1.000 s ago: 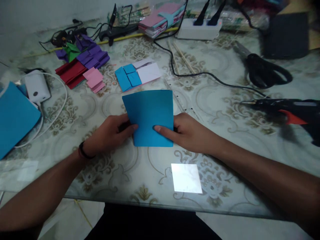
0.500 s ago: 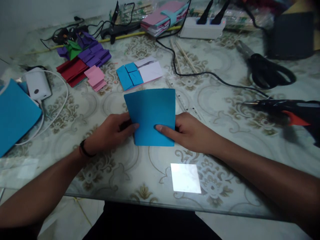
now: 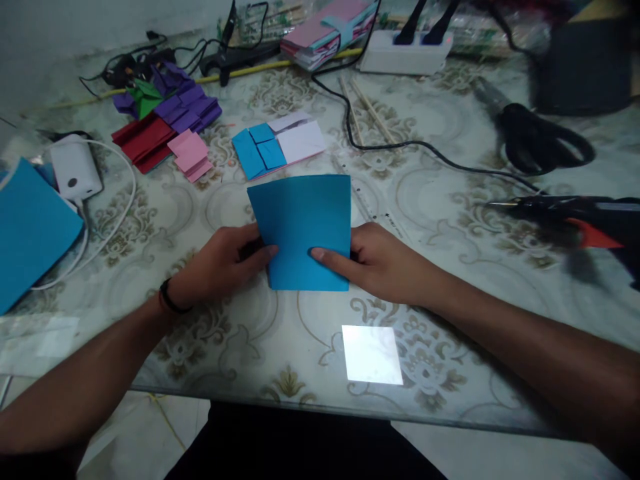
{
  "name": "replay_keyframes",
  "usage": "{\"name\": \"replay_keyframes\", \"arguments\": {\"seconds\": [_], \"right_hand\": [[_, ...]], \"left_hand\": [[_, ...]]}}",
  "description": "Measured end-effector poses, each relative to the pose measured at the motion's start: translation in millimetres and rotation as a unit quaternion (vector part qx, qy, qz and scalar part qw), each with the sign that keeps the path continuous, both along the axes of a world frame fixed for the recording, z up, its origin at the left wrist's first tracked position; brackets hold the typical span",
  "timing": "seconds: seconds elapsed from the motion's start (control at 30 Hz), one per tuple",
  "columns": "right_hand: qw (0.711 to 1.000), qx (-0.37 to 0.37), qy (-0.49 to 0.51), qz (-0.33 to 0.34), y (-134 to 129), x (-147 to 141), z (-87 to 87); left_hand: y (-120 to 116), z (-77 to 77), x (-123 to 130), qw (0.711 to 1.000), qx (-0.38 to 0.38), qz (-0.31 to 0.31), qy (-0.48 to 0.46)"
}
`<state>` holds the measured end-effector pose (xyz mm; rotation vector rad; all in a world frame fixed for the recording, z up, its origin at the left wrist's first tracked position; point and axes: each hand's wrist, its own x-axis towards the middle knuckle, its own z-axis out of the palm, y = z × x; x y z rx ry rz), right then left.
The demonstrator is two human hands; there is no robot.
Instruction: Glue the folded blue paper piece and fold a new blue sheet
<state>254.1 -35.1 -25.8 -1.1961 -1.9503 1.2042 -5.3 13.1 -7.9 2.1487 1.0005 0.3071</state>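
Observation:
A blue sheet of paper (image 3: 307, 217), roughly square and slightly bowed, is held up over the middle of the table. My left hand (image 3: 227, 260) pinches its left edge, thumb in front and the other fingers hidden behind. On the opposite edge, my right hand (image 3: 377, 263) grips the paper with its thumb lying flat across the front. Just beyond the paper lies a folded blue and white paper piece (image 3: 280, 145). Partly covered by the sheet, a clear ruler (image 3: 373, 207) rests on the table.
Folded paper pieces in purple (image 3: 190, 107), red (image 3: 147, 140) and pink (image 3: 190, 155) lie at the back left. Blue paper (image 3: 35, 233) and a white device (image 3: 76, 167) with a cable are left. Scissors (image 3: 540, 137) and a glue gun (image 3: 575, 217) lie right. A power strip (image 3: 405, 57) stands behind.

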Motion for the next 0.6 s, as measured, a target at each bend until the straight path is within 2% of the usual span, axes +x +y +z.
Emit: {"name": "replay_keyframes", "arguments": {"seconds": [0.6], "right_hand": [[0.999,0.030,-0.012,-0.006,-0.3,-0.2,1.7]], "left_hand": [[-0.4,1.8,1.8,1.000,0.023,0.006,0.009]]}}
